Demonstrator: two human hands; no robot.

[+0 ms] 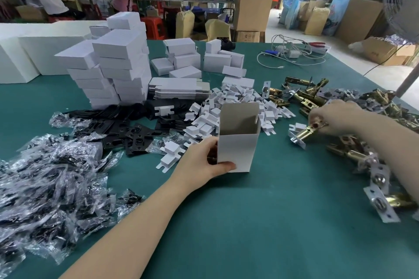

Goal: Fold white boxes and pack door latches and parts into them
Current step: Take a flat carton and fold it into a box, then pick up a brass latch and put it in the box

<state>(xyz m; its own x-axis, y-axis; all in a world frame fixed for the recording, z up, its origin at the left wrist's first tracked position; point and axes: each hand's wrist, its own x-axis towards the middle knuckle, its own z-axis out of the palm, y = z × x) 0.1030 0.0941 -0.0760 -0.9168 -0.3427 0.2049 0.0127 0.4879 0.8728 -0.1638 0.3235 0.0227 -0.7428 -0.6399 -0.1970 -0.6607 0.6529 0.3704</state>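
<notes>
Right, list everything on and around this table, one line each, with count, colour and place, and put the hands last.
open box: one, white, upright at table centre, top flaps open
closed boxes: many, white, stacked at the back left
flat box blanks: one stack, white, behind the inserts
card inserts: a heap, white, behind the open box
black plates: many, black, left of centre
bagged parts: a heap, clear bags with dark contents, near left
door latches: many, brass with silver faceplates, along the right
cables and chargers: several, white, far right of the table
table: one, green top
left hand: grip around the open box's lower left side
right hand: pinching one latch off the pile
</notes>
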